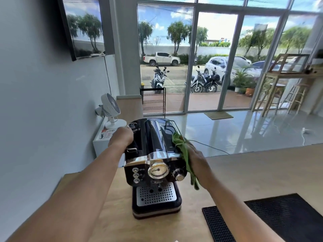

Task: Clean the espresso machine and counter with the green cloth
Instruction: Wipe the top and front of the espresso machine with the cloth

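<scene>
Hands flank the espresso machine (153,165): left hand (121,137) gripping its side, right hand (196,158) pressing green cloth (185,154) flat.

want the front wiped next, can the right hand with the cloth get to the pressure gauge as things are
Probably yes: the right hand presses the green cloth on the espresso machine side, and the pressure gauge faces open, unobstructed.

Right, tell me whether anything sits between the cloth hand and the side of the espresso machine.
Nothing visible does. The right hand presses the green cloth flat against the right side of the black and chrome espresso machine, with only the cloth between them. The left hand braces the opposite side.
</scene>
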Motion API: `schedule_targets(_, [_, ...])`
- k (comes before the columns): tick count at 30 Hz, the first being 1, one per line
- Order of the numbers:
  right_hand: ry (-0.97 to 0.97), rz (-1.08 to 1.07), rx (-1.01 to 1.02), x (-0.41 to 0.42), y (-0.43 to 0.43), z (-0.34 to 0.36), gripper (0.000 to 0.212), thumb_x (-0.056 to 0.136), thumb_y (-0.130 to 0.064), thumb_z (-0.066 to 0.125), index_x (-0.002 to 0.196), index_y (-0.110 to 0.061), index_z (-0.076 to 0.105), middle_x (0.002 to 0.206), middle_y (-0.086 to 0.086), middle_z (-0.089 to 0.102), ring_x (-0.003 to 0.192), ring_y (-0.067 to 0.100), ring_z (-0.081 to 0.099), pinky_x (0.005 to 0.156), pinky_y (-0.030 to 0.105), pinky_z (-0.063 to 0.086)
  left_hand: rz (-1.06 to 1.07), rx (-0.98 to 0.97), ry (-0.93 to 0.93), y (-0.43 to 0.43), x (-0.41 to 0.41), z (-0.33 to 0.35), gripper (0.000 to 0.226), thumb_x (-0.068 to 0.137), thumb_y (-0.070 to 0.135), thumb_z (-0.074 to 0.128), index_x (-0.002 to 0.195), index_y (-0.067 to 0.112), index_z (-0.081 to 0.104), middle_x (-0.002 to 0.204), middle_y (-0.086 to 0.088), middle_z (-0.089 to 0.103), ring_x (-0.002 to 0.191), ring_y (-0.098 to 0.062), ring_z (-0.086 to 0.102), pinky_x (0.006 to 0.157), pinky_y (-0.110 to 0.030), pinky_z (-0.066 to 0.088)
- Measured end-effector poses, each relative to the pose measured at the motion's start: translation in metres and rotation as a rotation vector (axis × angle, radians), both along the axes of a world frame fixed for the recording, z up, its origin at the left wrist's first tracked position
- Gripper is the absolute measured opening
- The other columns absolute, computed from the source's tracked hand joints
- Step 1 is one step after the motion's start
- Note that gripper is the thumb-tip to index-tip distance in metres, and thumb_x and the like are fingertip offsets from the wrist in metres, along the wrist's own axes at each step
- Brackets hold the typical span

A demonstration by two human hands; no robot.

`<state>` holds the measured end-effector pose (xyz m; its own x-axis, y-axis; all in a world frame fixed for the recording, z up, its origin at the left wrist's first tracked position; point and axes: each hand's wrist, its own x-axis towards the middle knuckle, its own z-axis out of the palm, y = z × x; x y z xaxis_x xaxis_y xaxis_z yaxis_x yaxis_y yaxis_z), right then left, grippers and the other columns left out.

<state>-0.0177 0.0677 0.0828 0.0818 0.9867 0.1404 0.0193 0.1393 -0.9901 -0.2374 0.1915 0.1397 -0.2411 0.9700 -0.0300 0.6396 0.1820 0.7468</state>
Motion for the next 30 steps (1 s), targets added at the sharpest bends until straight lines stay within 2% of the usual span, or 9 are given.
schedule_targets(3, [-0.401, -0.184, 0.127, -0.003, -0.022, 0.004, 0.024, 0.099, -0.019, 0.055, 0.119, -0.019, 0.068, 0.131, -0.009, 0.057, 0.111, -0.003, 0.055, 0.092, 0.005, 0.040, -0.026, -0.002, 0.001, -0.005, 0.001, 0.003, 0.044, 0.100, 0.024, 0.026, 0.119, -0.004, 0.054, 0.124, -0.026, 0.057, 0.111, -0.039, 0.056, 0.096, -0.047, 0.047])
schedule_targets(6, [-0.738, -0.354, 0.159, -0.009, -0.036, 0.026, 0.019, 0.095, -0.016, 0.060, 0.108, -0.013, 0.073, 0.110, -0.006, 0.066, 0.097, 0.010, 0.062, 0.094, 0.024, 0.049, -0.028, -0.006, 0.020, -0.009, 0.002, 0.004, 0.046, 0.102, 0.024, 0.026, 0.122, -0.007, 0.054, 0.127, -0.027, 0.055, 0.114, -0.038, 0.054, 0.095, -0.041, 0.046])
schedule_targets(11, [-0.567, -0.428, 0.251, -0.018, -0.044, 0.094, 0.016, 0.091, -0.022, 0.065, 0.102, -0.026, 0.075, 0.081, -0.016, 0.067, 0.070, -0.005, 0.062, 0.073, 0.018, 0.053, -0.018, -0.004, 0.062, -0.010, 0.003, 0.005, 0.049, 0.103, 0.031, 0.026, 0.125, -0.005, 0.052, 0.128, -0.025, 0.055, 0.114, -0.036, 0.053, 0.088, -0.037, 0.042])
schedule_targets(14, [-0.572, -0.424, 0.297, -0.026, 0.008, 0.122, 0.027, 0.096, -0.026, 0.058, 0.117, -0.012, 0.069, 0.107, 0.002, 0.065, 0.094, 0.017, 0.063, 0.090, 0.033, 0.053, -0.026, -0.010, 0.066, -0.008, 0.001, 0.004, 0.048, 0.103, 0.031, 0.026, 0.122, -0.003, 0.054, 0.124, -0.024, 0.057, 0.106, -0.035, 0.055, 0.086, -0.038, 0.044])
schedule_targets(17, [-0.816, -0.066, -0.052, -0.048, 0.061, 0.112, 0.053, 0.100, -0.051, 0.040, 0.122, -0.007, 0.059, 0.138, 0.017, 0.046, 0.117, 0.033, 0.055, 0.097, 0.044, 0.051, -0.017, -0.011, 0.070, -0.006, 0.001, 0.003, 0.048, 0.102, 0.031, 0.026, 0.117, -0.003, 0.056, 0.121, -0.024, 0.058, 0.102, -0.035, 0.056, 0.089, -0.040, 0.048])
schedule_targets(19, [-1.081, 0.050, -0.292, -0.066, 0.080, 0.088, 0.078, 0.096, -0.067, 0.022, 0.147, -0.009, 0.036, 0.161, 0.018, 0.015, 0.145, 0.041, 0.020, 0.116, 0.057, 0.023, -0.022, -0.007, 0.066, -0.004, 0.001, 0.004, 0.047, 0.102, 0.030, 0.027, 0.117, -0.003, 0.056, 0.122, -0.024, 0.056, 0.107, -0.037, 0.056, 0.092, -0.044, 0.050])
schedule_targets(22, [-1.204, -0.031, -0.316, -0.091, 0.074, 0.073, 0.077, 0.097, -0.064, 0.014, 0.156, -0.016, 0.000, 0.163, 0.012, -0.011, 0.148, 0.037, -0.013, 0.119, 0.056, -0.003, -0.029, -0.008, 0.076, -0.003, 0.000, 0.003, 0.046, 0.101, 0.029, 0.025, 0.118, 0.000, 0.056, 0.123, -0.025, 0.056, 0.107, -0.036, 0.054, 0.089, -0.045, 0.051])
schedule_targets(26, [-1.299, 0.064, -0.117, -0.100, 0.019, 0.059, 0.070, 0.099, -0.060, 0.011, 0.156, -0.021, 0.001, 0.163, 0.008, -0.013, 0.147, 0.033, -0.019, 0.120, 0.050, -0.004, -0.021, -0.002, 0.082, 0.001, 0.000, -0.001, 0.047, 0.101, 0.029, 0.026, 0.118, -0.002, 0.058, 0.124, -0.025, 0.057, 0.109, -0.035, 0.054, 0.086, -0.037, 0.043])
schedule_targets(30, [-1.301, -0.015, -0.204, -0.082, 0.034, 0.059, 0.076, 0.097, -0.063, 0.009, 0.156, -0.015, -0.004, 0.163, 0.014, -0.009, 0.149, 0.033, -0.010, 0.122, 0.047, -0.002, -0.014, -0.004, 0.074, 0.004, 0.001, -0.002, 0.047, 0.100, 0.031, 0.027, 0.117, 0.000, 0.059, 0.121, -0.024, 0.059, 0.107, -0.035, 0.056, 0.087, -0.038, 0.044])
